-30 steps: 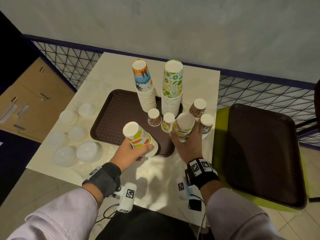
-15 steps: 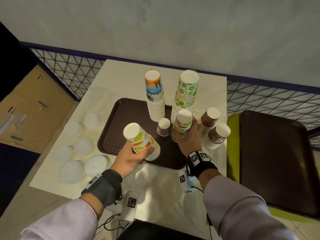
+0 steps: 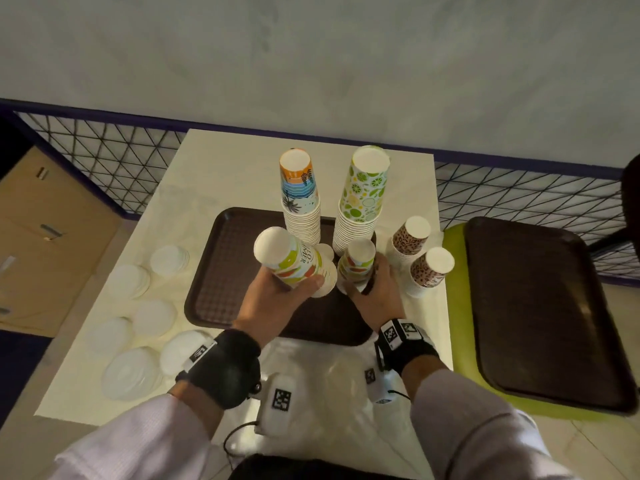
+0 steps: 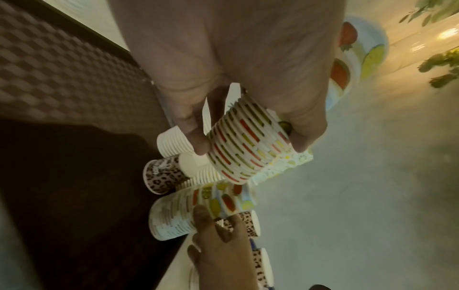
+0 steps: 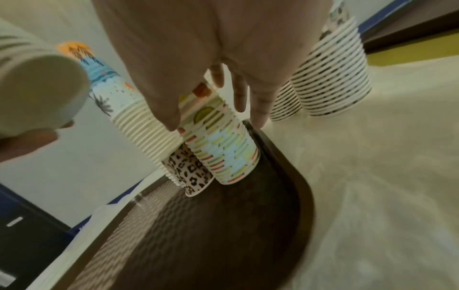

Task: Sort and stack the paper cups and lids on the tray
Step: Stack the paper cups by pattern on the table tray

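A brown tray (image 3: 221, 271) lies mid-table with a tall beach-print cup stack (image 3: 301, 202) and a tall lime-print stack (image 3: 362, 202) upside down at its back. My left hand (image 3: 298, 285) grips a fruit-print cup stack (image 3: 291, 261) tilted in the air above the tray; its thumb and fingers wrap the rims (image 4: 238, 162). My right hand (image 3: 374, 282) holds a shorter fruit-print stack (image 3: 358, 261) that stands on the tray's right edge (image 5: 223, 153), next to a leopard-print cup (image 5: 191, 172). White lids (image 3: 131, 372) lie in several piles left of the tray.
Two leopard-print cup stacks (image 3: 410, 237) (image 3: 431, 268) stand on the table right of the tray. A second brown tray (image 3: 540, 306) rests on a green seat at the right. A wire-mesh railing (image 3: 104, 168) runs behind the table.
My right hand has carried its short fruit-print stack left and set it down on the tray by the lime-print stack. My left hand has lifted its stack rightward, towards the other one.
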